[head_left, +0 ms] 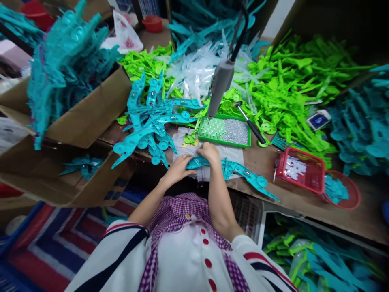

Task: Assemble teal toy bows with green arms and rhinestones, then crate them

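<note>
A long turquoise plastic part (202, 162) lies on a pale cloth (234, 153) at the bench's front edge. My left hand (180, 167) spans its left end, fingers on the far side and thumb on the near side. Just above the part, my right hand (209, 153) is closed in a pinch; what its fingertips hold is hidden. A second turquoise part (251, 177) lies to the right. Beyond my hands stands a green tray (224, 142) of small metal pieces, with a grey electric screwdriver (221, 87) hanging over it. A small green part (189, 139) is near my fingers.
Turquoise parts with thin wires are piled (148, 121) left of my hands. A hammer (251, 123) leans by heaped green parts (285, 81). At right are a red basket (316, 184) and a red bowl (354, 196). Cardboard boxes (91, 109) stand at left.
</note>
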`<action>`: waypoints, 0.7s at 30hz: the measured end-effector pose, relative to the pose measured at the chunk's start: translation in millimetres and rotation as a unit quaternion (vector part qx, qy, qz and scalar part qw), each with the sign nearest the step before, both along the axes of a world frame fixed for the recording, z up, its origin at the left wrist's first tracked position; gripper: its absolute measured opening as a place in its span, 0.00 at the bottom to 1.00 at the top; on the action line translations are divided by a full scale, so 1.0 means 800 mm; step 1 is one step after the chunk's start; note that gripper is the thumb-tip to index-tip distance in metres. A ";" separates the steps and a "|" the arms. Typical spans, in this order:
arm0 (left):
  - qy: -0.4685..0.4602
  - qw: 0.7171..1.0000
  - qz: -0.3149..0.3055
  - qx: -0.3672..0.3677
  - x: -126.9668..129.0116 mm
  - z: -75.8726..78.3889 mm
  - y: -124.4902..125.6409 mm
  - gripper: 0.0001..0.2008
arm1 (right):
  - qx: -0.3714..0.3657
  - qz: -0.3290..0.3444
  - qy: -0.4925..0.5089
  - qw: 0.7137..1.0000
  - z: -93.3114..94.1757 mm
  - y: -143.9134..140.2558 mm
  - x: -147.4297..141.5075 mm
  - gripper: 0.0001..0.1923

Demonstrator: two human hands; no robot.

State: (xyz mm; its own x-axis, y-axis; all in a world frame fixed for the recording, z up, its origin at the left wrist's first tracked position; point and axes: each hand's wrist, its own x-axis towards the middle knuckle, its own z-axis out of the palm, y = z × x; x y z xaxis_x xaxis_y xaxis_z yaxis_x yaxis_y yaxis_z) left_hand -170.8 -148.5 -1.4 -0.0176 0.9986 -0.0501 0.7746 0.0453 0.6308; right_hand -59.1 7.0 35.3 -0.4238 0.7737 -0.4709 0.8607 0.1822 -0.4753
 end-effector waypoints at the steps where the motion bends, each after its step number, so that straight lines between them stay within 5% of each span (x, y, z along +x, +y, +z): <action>1: -0.010 1.000 0.002 0.003 0.001 0.001 -0.001 0.32 | -0.009 0.002 0.032 0.999 -0.002 -0.001 -0.003 0.06; 3: -0.031 0.999 0.036 0.014 0.006 0.003 -0.001 0.34 | -0.069 -0.009 0.162 0.984 0.001 -0.004 -0.009 0.10; 6: -0.094 0.986 0.121 0.064 0.018 0.010 0.005 0.31 | -0.229 -0.042 0.407 0.883 0.013 -0.004 -0.022 0.12; 8: -0.169 0.967 0.165 0.095 0.021 0.016 0.006 0.24 | -0.285 -0.021 0.464 0.838 0.022 0.001 -0.023 0.14; 11: -0.311 0.914 0.250 0.075 0.000 0.027 -0.010 0.23 | -0.221 0.049 0.398 0.889 0.028 0.006 -0.005 0.14; 13: -0.370 0.870 0.323 0.050 -0.030 0.032 -0.035 0.22 | -0.079 0.063 0.305 0.947 0.023 0.000 0.008 0.13; 15: -0.371 0.846 0.378 0.057 -0.064 0.035 -0.065 0.21 | 0.057 0.089 0.214 0.971 0.013 -0.016 0.011 0.16; 18: -0.300 0.845 0.436 0.085 -0.104 0.037 -0.103 0.19 | 0.117 0.166 0.103 0.974 -0.006 -0.039 -0.008 0.22; 21: -0.106 0.882 0.448 0.103 -0.125 0.038 -0.124 0.16 | 0.105 0.177 0.107 0.973 -0.015 -0.039 -0.021 0.12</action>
